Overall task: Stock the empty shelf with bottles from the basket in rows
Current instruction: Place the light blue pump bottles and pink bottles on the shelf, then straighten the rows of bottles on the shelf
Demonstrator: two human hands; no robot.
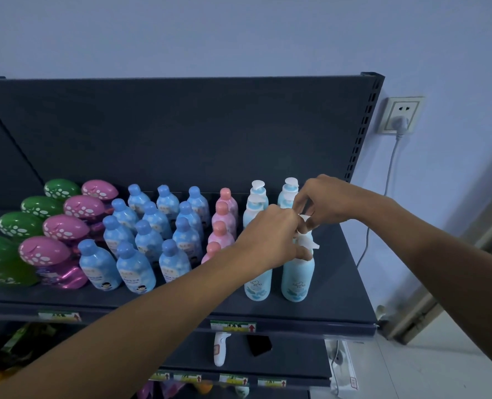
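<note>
The dark shelf (339, 289) holds rows of bottles: green (20, 226) and pink round-capped ones (66, 227) at left, blue-capped bottles (135, 266) in the middle, a row of pink bottles (221, 217), and light blue pump bottles (296, 277) at right. My left hand (270, 240) grips the pump neck of the front right pump bottle. My right hand (322, 201) pinches the white pump head (303, 218) of a bottle just behind it. The basket is out of view.
A lower shelf (296, 361) carries a white handheld device (220, 349) and a black object (258, 344). A wall socket (400, 115) with a plug and hanging cable is to the right of the shelf unit. Price tags (233, 326) line the shelf edges.
</note>
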